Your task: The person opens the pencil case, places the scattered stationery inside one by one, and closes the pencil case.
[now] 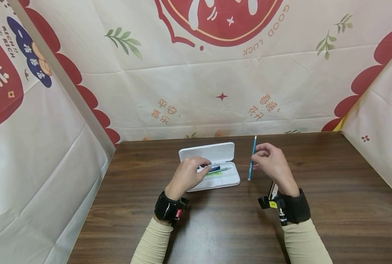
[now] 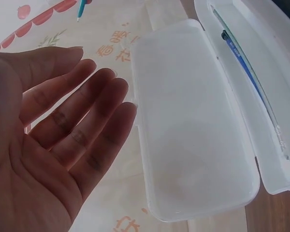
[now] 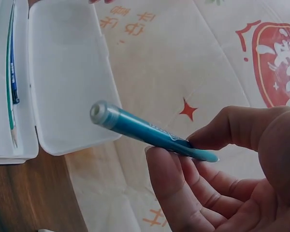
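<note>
My right hand (image 1: 271, 161) pinches a blue pen (image 1: 252, 157) between thumb and fingers, to the right of a white pencil case (image 1: 230, 179). In the right wrist view the pen (image 3: 140, 131) slants, with its clear end toward the case. The case lies with its lid (image 1: 209, 152) raised at the back. Inside are a green pencil (image 3: 9, 96) and a blue pen (image 3: 13, 79), side by side. My left hand (image 1: 191, 174) overlaps the case's left part in the head view. Its fingers are relaxed and hold nothing, as the left wrist view shows.
The case stands toward the back of a dark wood table (image 1: 222, 227). A printed cloth (image 1: 189, 88) hangs behind the table, with more cloth at both sides. A narrow pale object (image 1: 273, 191) shows partly hidden by the right wrist.
</note>
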Action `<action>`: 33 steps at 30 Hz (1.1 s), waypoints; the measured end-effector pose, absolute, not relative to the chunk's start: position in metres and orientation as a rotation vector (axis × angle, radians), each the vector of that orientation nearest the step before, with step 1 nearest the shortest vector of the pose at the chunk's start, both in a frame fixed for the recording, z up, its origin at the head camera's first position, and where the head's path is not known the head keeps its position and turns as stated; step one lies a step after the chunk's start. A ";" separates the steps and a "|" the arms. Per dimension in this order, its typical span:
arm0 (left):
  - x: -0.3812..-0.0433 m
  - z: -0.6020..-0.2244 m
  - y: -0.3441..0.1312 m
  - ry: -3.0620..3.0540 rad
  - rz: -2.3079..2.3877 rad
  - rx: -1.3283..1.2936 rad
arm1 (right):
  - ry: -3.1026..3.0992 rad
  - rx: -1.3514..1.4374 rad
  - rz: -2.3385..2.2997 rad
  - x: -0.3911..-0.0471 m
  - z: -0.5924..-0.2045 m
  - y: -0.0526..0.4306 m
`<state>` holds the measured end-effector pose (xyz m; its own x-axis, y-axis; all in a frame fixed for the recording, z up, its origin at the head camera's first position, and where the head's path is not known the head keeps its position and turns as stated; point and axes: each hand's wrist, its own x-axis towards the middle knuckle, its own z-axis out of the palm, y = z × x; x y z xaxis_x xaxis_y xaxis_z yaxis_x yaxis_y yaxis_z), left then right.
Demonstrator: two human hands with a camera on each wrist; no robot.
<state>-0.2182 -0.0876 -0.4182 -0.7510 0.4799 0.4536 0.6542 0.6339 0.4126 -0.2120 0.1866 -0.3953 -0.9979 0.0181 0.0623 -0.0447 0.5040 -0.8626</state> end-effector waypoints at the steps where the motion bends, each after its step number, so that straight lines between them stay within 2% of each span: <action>1: -0.218 -0.418 -0.088 -2.551 -0.822 -0.915 | -2.665 0.029 1.530 -0.211 -0.394 0.186; 15: -0.215 -0.405 -0.099 -2.463 -0.895 -0.920 | -2.628 0.075 1.458 -0.203 -0.382 0.177; 33: -0.208 -0.396 -0.096 -2.381 -0.984 -0.984 | -2.548 0.291 1.326 -0.193 -0.378 0.158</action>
